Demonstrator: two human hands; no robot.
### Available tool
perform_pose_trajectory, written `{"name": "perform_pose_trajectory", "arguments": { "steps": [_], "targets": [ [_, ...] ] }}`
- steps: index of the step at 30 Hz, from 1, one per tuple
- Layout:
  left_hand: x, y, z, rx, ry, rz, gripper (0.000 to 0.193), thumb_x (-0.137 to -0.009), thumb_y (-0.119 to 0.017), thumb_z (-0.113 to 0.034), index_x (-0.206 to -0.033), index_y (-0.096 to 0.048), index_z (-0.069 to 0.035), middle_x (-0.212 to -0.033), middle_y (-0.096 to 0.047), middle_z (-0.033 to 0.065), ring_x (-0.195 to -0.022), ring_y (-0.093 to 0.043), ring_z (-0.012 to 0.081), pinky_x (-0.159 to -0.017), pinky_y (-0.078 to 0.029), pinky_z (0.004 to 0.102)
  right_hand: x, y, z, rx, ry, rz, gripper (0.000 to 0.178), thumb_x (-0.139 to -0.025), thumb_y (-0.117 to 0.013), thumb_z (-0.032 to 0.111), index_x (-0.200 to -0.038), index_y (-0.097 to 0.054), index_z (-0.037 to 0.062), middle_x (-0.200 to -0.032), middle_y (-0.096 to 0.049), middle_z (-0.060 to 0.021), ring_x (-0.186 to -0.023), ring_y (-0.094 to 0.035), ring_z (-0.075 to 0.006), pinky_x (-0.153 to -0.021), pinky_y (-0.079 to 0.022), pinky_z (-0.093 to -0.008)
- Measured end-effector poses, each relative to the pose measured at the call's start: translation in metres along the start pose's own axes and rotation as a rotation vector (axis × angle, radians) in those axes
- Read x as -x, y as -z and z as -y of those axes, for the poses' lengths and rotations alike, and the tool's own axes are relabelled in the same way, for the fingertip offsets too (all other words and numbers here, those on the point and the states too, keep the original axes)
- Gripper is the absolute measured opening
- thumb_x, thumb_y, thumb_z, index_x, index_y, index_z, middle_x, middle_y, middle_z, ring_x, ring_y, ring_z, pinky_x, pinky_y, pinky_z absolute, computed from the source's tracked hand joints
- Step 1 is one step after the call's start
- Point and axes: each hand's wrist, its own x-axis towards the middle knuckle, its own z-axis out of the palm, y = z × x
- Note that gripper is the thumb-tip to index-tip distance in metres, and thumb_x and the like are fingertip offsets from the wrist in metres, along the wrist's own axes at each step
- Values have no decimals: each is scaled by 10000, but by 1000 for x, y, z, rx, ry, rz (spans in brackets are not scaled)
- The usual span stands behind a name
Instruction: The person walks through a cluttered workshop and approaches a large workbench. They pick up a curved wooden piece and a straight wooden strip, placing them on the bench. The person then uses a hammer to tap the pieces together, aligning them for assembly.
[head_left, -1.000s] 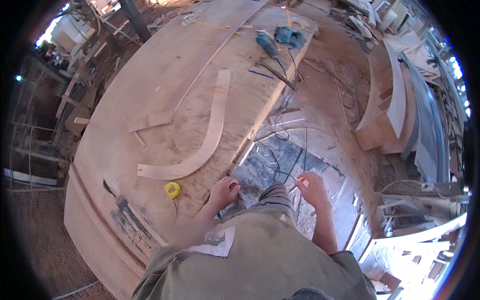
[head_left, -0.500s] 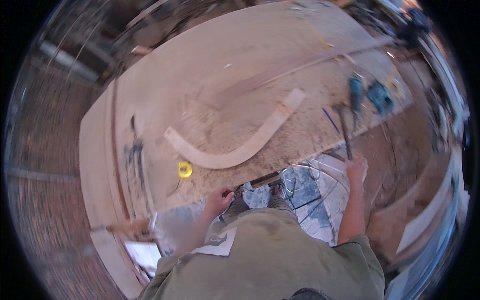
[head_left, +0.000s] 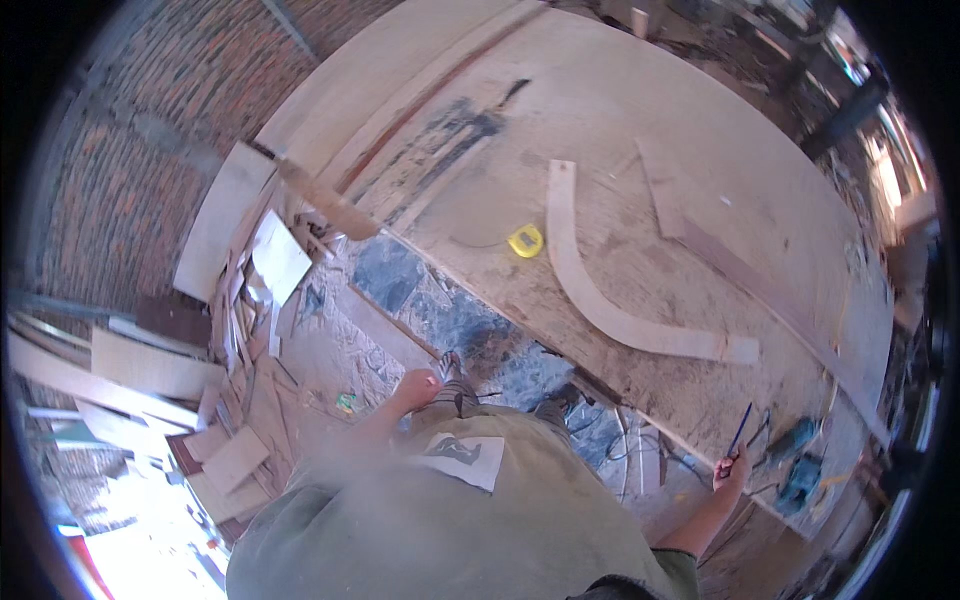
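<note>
My right hand [head_left: 734, 470] is closed at the table's near edge, around the lower end of a slim dark-blue pencil [head_left: 741, 428] that points away from me. Just beyond it lies a dark, thin-handled tool [head_left: 766, 424], probably a hammer, partly unclear. Hanging low in front of my body, off the table, my left hand [head_left: 414, 389] has its fingers curled, with nothing visible in them. A curved, pale wooden piece [head_left: 612, 312] lies flat on the large wooden tabletop [head_left: 690, 130]. A yellow tape measure [head_left: 525, 240] rests near its left arm.
Two teal power tools [head_left: 798, 438] lie at the table's right end. A long board strip [head_left: 760, 290] crosses the top behind the curved piece. Offcuts [head_left: 237, 460] and sheets [head_left: 150, 365] pile up at left, near a brick wall [head_left: 110, 200]. Cables [head_left: 625, 440] hang by the near edge.
The view has swung left, so the table appears turned clockwise. My right hand has left the dark tool's handle and closed on the blue pencil. My left hand stays curled.
</note>
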Motion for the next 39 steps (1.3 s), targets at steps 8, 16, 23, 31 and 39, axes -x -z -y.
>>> {"name": "perform_pose_trajectory", "arguments": {
  "steps": [8, 16, 23, 31, 39],
  "targets": [
    [37, 11, 194, 356, 470, -155, 291, -802, -703, -335, -834, -773, -54, -814, -736, 181, -775, -729, 312, -749, -575, 421, 196, -201, -87, 147, 750, -176, 409, -1024, -624, 336, -1265, -505, 28, -703, -480, -19, -473, -432, -108, -411, -392, -274],
    [0, 107, 319, 725, 689, -347, 268, -806, -761, -307, -838, -766, -41, -741, -719, 94, -682, -684, 204, -672, -552, 379, 332, -410, -209, -11, 783, 171, 296, -1027, -635, 343, -1121, -535, 80, -620, -414, 30, -479, -407, -83, -395, -359, -268],
    [-114, 227, 291, 1129, 614, -444, 468, -901, -745, -481, -999, -715, -24, -818, -688, 65, -721, -667, 157, -613, -531, 288, 396, -521, -282, 414, 708, 577, 252, -1015, -646, 311, -1076, -614, 68, -658, -485, 21, -465, -470, -84, -376, -429, -253],
    [-256, 313, 234, 1661, 561, -279, 693, -922, -696, -534, -1430, -502, -105, -1308, -563, 139, -1176, -559, 277, -935, -488, 514, 399, -623, -330, 723, 434, 807, 266, -976, -657, 210, -1126, -620, -7, -728, -551, -34, -581, -559, -126, -466, -521, -301],
    [-290, 359, 291, 1578, 619, -256, 423, -978, -673, -316, -1333, -587, -103, -1282, -601, 104, -1182, -571, 285, -1008, -463, 501, 385, -662, -299, 700, 425, 740, 274, -959, -687, 229, -1081, -633, -10, -711, -589, -42, -521, -574, -126, -466, -498, -285]
  ]
}}
